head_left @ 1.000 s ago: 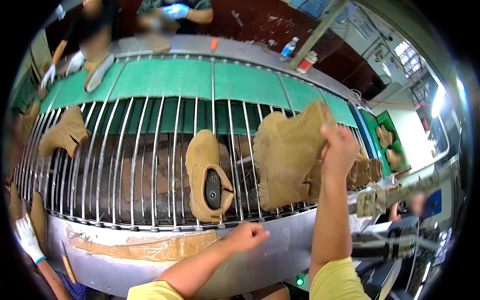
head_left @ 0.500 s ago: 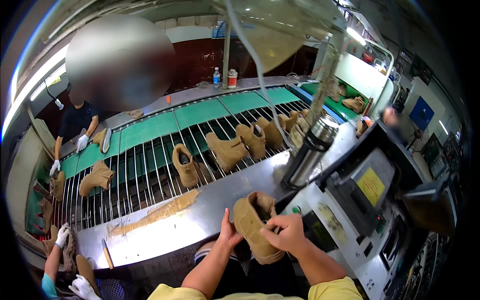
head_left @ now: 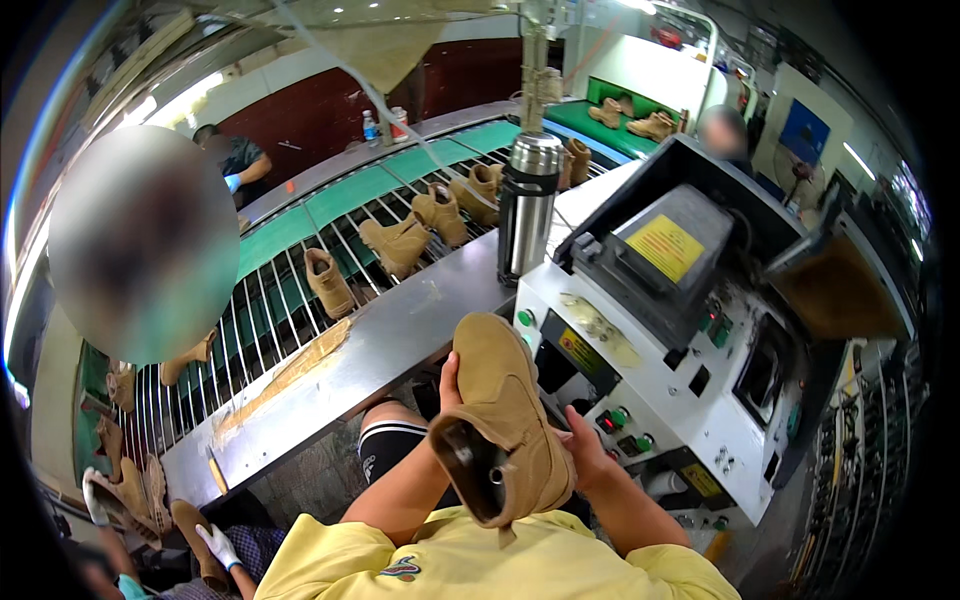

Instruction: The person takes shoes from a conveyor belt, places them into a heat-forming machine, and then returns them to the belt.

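Observation:
A tan ankle boot (head_left: 492, 385) is in front of my chest, its toe pointing away and its opening toward me. A metal part shows inside the opening. My left hand (head_left: 450, 384) grips the boot's left side, with the thumb up along it and the other fingers hidden beneath. On the boot's right side my right hand (head_left: 588, 450) is closed against the heel part, its fingertips partly hidden behind the boot.
A white machine (head_left: 640, 375) with an open black lid stands at my right. Beside it, a steel thermos (head_left: 528, 210) stands on the metal table edge (head_left: 420, 325). Several boots (head_left: 328, 283) sit on the roller conveyor. A wooden-handled tool (head_left: 217, 470) lies at left, near a co-worker's gloved hand (head_left: 218, 545).
My view has swung toward the machine at right. The boot has been turned, its toe now away from me and its opening toward me. My right hand has shifted to its right side.

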Demonstrator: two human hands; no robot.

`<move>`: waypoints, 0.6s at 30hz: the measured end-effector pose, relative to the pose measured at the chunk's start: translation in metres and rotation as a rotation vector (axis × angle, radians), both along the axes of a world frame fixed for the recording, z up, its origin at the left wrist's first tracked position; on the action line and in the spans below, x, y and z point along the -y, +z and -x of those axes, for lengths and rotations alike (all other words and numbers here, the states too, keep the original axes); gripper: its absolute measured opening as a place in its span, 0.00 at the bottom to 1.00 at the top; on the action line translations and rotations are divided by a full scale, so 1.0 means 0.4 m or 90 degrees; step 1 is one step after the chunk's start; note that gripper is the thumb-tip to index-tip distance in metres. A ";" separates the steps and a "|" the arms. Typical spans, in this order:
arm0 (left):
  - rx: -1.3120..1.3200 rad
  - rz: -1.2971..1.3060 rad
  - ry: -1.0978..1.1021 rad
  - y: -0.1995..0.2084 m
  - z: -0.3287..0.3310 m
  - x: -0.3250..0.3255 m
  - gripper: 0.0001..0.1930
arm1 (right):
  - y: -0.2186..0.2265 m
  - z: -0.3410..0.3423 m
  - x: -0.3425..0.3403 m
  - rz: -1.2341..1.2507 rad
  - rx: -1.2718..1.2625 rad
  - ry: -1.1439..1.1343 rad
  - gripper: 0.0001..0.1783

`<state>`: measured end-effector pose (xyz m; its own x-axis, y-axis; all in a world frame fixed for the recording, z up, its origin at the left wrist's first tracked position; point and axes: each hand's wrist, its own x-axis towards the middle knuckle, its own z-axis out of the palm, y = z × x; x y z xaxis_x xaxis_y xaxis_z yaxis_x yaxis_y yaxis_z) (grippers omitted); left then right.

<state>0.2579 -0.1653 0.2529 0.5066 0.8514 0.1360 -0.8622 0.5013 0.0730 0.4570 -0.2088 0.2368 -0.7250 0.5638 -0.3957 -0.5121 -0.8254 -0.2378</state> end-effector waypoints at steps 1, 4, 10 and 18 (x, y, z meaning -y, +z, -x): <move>-0.143 0.085 0.000 -0.004 -0.021 -0.003 0.37 | -0.016 -0.006 0.021 -0.020 0.042 -0.023 0.37; -0.314 0.076 0.011 -0.026 -0.063 -0.024 0.38 | -0.139 -0.035 0.076 -0.087 -0.014 -0.066 0.36; -0.192 0.030 -0.056 -0.017 -0.239 0.007 0.40 | -0.244 -0.129 0.135 -0.156 -0.165 -0.118 0.39; -0.658 -0.550 0.038 -0.138 -0.452 -0.109 0.16 | -0.137 -0.371 0.255 -0.315 -0.073 -0.427 0.44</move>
<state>0.4389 -0.1218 0.1976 0.6678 0.7119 0.2171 -0.2393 -0.0709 0.9684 0.6055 -0.3108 0.1821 -0.1955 0.9784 0.0666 -0.8998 -0.1519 -0.4089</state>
